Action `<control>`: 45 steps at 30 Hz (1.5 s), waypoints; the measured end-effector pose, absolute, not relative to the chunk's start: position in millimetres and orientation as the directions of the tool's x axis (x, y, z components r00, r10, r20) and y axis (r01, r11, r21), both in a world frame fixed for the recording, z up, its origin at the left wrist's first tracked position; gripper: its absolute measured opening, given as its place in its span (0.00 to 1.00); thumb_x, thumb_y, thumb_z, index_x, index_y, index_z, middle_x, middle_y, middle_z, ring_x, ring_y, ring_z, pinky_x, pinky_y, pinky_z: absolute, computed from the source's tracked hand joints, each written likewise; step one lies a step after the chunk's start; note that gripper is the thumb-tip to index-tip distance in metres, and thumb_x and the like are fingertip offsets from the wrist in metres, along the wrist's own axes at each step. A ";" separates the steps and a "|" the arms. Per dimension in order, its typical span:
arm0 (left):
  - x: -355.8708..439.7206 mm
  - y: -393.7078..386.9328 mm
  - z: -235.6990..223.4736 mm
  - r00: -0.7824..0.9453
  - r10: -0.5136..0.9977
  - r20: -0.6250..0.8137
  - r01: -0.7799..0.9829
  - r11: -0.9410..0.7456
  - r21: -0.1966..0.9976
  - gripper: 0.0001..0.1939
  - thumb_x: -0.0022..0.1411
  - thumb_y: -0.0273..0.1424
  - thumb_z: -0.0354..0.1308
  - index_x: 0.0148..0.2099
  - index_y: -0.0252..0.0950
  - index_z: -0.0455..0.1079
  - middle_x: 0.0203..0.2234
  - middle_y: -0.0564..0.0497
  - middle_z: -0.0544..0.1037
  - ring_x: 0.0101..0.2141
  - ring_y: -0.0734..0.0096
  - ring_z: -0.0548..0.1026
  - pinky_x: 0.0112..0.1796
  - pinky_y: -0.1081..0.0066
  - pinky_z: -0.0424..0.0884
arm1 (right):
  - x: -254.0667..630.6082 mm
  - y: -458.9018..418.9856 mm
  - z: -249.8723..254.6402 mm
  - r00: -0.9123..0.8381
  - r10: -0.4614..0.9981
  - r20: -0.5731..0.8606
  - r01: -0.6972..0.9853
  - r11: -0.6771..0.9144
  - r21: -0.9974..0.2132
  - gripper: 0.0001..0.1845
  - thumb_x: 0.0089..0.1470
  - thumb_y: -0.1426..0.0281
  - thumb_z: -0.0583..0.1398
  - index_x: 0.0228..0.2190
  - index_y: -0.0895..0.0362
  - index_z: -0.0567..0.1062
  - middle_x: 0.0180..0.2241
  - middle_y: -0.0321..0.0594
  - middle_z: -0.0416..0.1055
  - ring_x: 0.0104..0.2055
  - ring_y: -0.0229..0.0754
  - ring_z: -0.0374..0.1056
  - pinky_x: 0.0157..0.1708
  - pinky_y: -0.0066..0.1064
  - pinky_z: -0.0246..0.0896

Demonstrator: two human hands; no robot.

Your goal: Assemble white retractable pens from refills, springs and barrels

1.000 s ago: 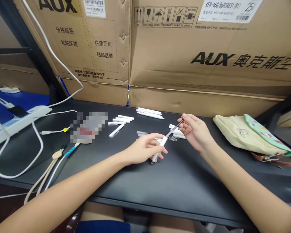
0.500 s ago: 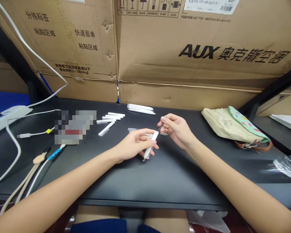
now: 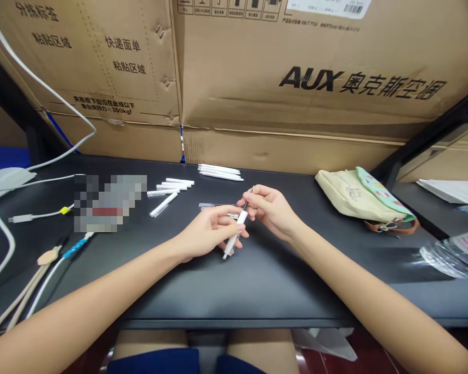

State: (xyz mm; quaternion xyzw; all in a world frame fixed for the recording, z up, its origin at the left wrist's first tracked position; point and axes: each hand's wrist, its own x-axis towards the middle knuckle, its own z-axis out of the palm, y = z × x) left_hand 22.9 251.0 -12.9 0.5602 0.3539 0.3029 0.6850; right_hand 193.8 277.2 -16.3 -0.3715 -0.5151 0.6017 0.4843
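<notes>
My left hand [image 3: 206, 232] is closed round a white pen barrel [image 3: 235, 234], held tilted above the black table [image 3: 257, 280]. My right hand [image 3: 265, 208] pinches a thin dark refill [image 3: 248, 200] that sticks out of the barrel's upper end. Just behind my hands lie a few clear and white pen parts [image 3: 212, 206], partly hidden by my fingers. Further back lies a row of white pen barrels [image 3: 219, 172], and to the left a loose group of white barrels [image 3: 168, 190].
Large cardboard boxes [image 3: 296, 78] wall off the back of the table. A cream pouch [image 3: 359, 200] lies at the right, with plastic bags [image 3: 452, 252] beyond it. White cables [image 3: 39, 215] and a power strip [image 3: 3, 179] occupy the left. A blurred patch [image 3: 109, 202] lies left of centre.
My right hand has moved in towards my left and the refill has gone further into the barrel. The view has shifted right and down.
</notes>
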 end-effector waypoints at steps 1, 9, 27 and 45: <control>22.9 252.0 -13.1 0.558 0.818 -0.141 -0.027 0.187 0.982 0.20 0.53 0.35 0.62 0.46 0.34 0.65 0.29 0.48 0.76 0.27 0.68 0.75 0.25 0.69 0.72 | 195.3 278.7 -14.1 -0.269 0.962 0.055 -0.195 0.002 -0.981 0.13 0.41 0.62 0.67 0.26 0.58 0.73 0.28 0.38 0.75 0.19 0.29 0.62 0.21 0.24 0.62; 21.3 256.3 -12.0 0.465 0.878 -0.112 -0.094 0.175 0.980 0.13 0.55 0.35 0.61 0.39 0.35 0.63 0.29 0.49 0.77 0.31 0.66 0.78 0.34 0.65 0.74 | 244.8 300.4 2.0 -0.256 0.955 0.149 0.371 0.239 -0.897 0.14 0.42 0.60 0.66 0.26 0.59 0.75 0.21 0.37 0.71 0.21 0.34 0.63 0.23 0.28 0.60; 23.2 258.5 -15.6 0.451 0.884 -0.126 -0.110 0.195 0.975 0.18 0.59 0.38 0.58 0.48 0.35 0.63 0.30 0.47 0.78 0.30 0.67 0.78 0.32 0.67 0.74 | 242.9 294.2 -16.2 -0.579 0.793 0.188 0.678 0.596 -0.430 0.05 0.51 0.71 0.57 0.27 0.58 0.73 0.25 0.38 0.69 0.25 0.37 0.61 0.27 0.28 0.56; 23.6 252.8 -13.6 0.603 0.780 -0.168 -0.040 0.240 0.970 0.17 0.59 0.41 0.55 0.46 0.37 0.64 0.30 0.48 0.76 0.30 0.67 0.77 0.32 0.68 0.74 | 229.7 286.5 -5.1 -0.254 0.935 0.246 0.281 0.315 -0.907 0.15 0.48 0.62 0.61 0.38 0.56 0.75 0.28 0.37 0.71 0.24 0.34 0.61 0.21 0.27 0.58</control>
